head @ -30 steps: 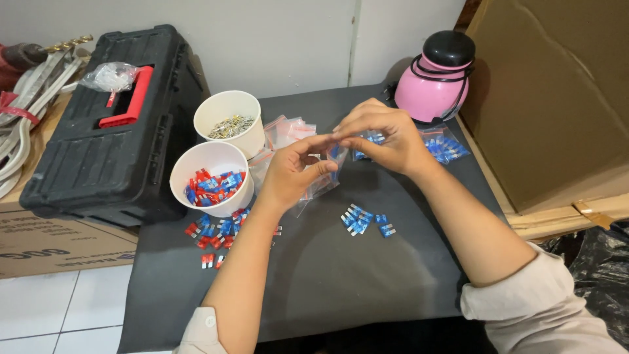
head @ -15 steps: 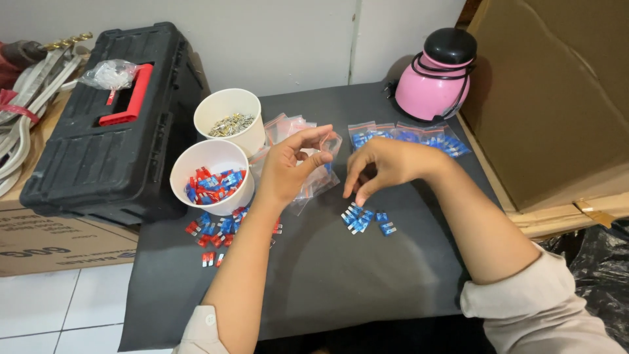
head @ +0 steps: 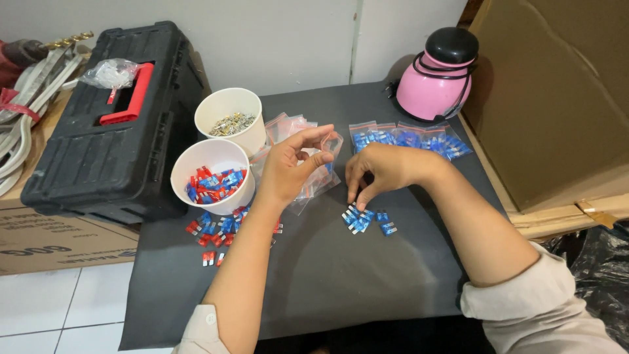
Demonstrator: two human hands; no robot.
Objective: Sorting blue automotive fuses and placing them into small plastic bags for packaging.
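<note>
My left hand (head: 291, 167) holds a small clear zip bag (head: 329, 147) up by its mouth above the black mat (head: 341, 275). My right hand (head: 383, 174) reaches down with its fingertips on a little pile of blue fuses (head: 365, 219) lying on the mat. A white paper cup (head: 213, 174) full of red and blue fuses stands left of my left hand, with more loose red and blue fuses (head: 219, 229) scattered in front of it.
A second white cup (head: 230, 118) holds small metal parts. Empty zip bags (head: 288, 128) lie behind my left hand. Filled bags of blue fuses (head: 409, 137) sit before a pink jug (head: 440, 75). A black toolbox (head: 111, 124) stands left, cardboard (head: 557, 98) right.
My right hand left the bag and dropped to the blue fuses on the mat. My left hand kept the bag raised and open.
</note>
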